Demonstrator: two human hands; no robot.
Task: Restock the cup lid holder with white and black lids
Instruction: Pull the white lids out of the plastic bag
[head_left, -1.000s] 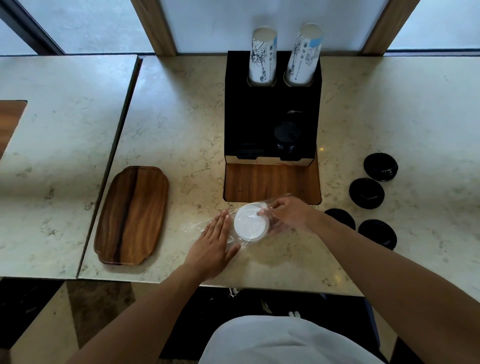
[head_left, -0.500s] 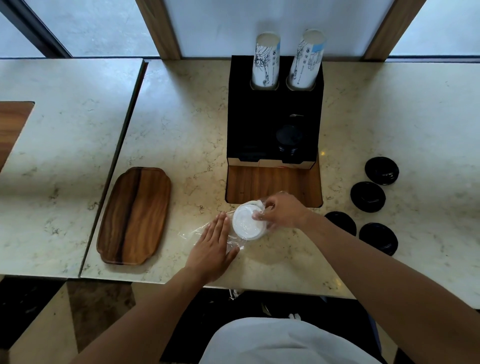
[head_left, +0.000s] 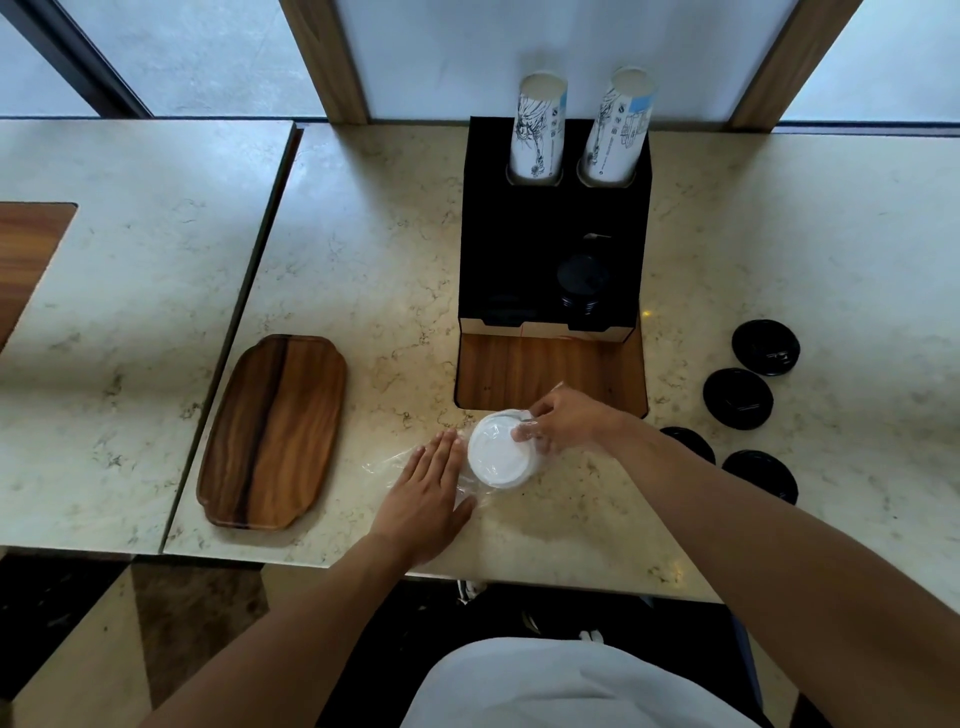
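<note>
Pale marbled stone is forming the bench (head_left: 363, 270), which is running under a window framed by wooden posts. Just in front of the cup lid holder (head_left: 554, 228), a stack of white lids (head_left: 497, 455) is lying on the bench inside a clear plastic sleeve (head_left: 387, 464), its round top facing upward. The stack is being pinched at its far right edge by the curled fingers of the right hand (head_left: 563, 420), through the plastic. The sleeve's loose tail, trailing away from the holder's left front corner, is being pressed flat to the bench by the left hand (head_left: 428, 486), whose fingers are being kept straight and together, their tips just beside the stack.

The holder itself is a black box with a wooden base plate (head_left: 550, 371) sticking out at its front; the right hand is hovering over that plate's near edge. In the holder's front right compartment a stack of black lids (head_left: 583, 283) is sitting, while what is in the front left compartment cannot be told in the shadow. Two printed paper cup stacks (head_left: 537, 130) are standing in the round openings at the holder's back.

To the right of the holder, four loose black lids (head_left: 737, 398) are lying on the bench, two of them partly hidden by the right forearm. Well to the left of the holder, a wooden tray (head_left: 272, 431) is resting flat on the bench.
</note>
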